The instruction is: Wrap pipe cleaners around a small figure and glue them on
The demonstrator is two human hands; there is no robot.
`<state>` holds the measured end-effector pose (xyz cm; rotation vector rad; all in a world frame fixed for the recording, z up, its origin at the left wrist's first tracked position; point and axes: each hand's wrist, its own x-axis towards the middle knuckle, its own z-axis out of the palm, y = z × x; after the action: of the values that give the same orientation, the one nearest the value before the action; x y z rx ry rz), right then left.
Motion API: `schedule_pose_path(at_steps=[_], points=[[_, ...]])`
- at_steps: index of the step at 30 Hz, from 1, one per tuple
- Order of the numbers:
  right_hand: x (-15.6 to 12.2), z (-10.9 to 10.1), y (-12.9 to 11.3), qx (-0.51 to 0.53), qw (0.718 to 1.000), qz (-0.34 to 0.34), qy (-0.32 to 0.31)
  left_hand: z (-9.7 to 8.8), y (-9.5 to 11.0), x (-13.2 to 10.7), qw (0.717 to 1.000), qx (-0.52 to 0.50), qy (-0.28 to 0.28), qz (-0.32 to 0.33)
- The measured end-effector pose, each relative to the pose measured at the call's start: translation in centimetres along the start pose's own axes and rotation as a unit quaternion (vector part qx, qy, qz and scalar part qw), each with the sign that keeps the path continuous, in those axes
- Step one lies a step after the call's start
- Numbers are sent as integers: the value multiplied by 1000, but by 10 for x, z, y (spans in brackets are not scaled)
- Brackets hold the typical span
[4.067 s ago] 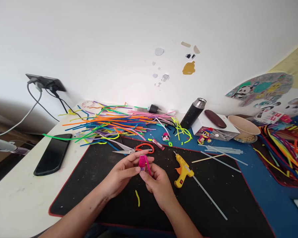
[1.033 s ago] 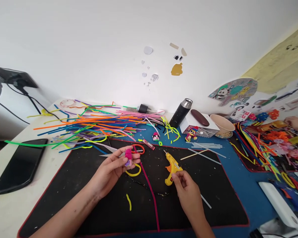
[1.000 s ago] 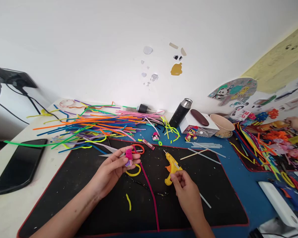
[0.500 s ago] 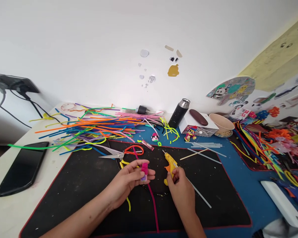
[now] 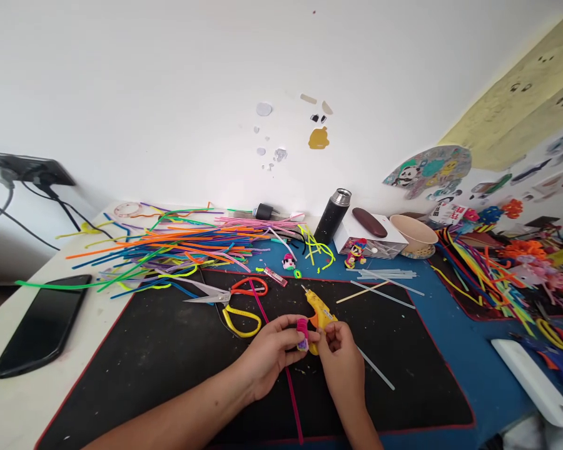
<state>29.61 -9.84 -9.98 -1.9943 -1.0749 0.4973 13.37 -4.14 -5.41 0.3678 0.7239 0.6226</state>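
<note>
My left hand (image 5: 276, 350) pinches a small pink and purple fuzzy piece (image 5: 303, 334), apparently coiled pipe cleaner, between thumb and fingers. Close beside its fingertips is my right hand (image 5: 342, 356), thumb and forefinger pressed together; whatever they hold is too small to make out. A yellow glue gun (image 5: 321, 309) lies on the black mat (image 5: 169, 375), partly behind the right hand, its nozzle pointing away from me. A long magenta pipe cleaner (image 5: 293, 400) runs across the mat, partly under the left hand. Left of the hands rest open scissors (image 5: 225, 297) with red and yellow handles.
Many coloured pipe cleaners (image 5: 182, 244) are heaped at the back left, near a black phone (image 5: 47, 325). Along the back stand a black flask (image 5: 333, 215), a white box (image 5: 385, 244), a bowl (image 5: 413, 234) and a small figure (image 5: 355, 253). Clear glue sticks (image 5: 387, 275) lie right of the glue gun.
My left hand has moved right with the pink and purple piece, up to the right hand. The yellow scissors handle now shows fully. The right hand has barely moved.
</note>
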Motion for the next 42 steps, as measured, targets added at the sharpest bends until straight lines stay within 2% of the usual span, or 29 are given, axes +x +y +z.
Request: schedule_pose_path(at_steps=[2, 5, 9, 12, 14, 18, 24, 28, 32, 37, 40, 42], points=[[2, 1, 1, 87, 996, 11, -1, 4, -3, 0, 1000, -15, -6, 13], [3, 1, 0, 212, 976, 46, -11, 9, -6, -2, 999, -26, -18, 32], [1, 3, -8, 315, 944, 91, -30, 10, -10, -4, 997, -37, -27, 62], [-1, 6, -18, 392, 911, 119, -39, 7, -10, -8, 995, -50, -37, 79], [-2, 8, -24, 442, 881, 160, -57, 6, -9, -11, 993, -58, -46, 89], [-5, 14, -33, 509, 821, 238, -98, 6, -6, -20, 990, -68, -65, 104], [-5, 22, -41, 582, 744, 261, -200, -1, -1, -32, 986, -66, -89, 122], [-2, 28, -46, 593, 709, 281, -258, -5, 6, -37, 983, -58, -105, 136], [6, 33, -49, 576, 698, 313, -289, -8, 13, -38, 983, -48, -111, 141], [26, 36, -56, 552, 727, 266, -312, -20, 27, -39, 986, 16, -99, 133], [37, 37, -65, 560, 730, 204, -334, -33, 46, -36, 987, 33, -49, 151], [45, 40, -71, 566, 729, 178, -341, -40, 64, -31, 982, 29, -6, 189]])
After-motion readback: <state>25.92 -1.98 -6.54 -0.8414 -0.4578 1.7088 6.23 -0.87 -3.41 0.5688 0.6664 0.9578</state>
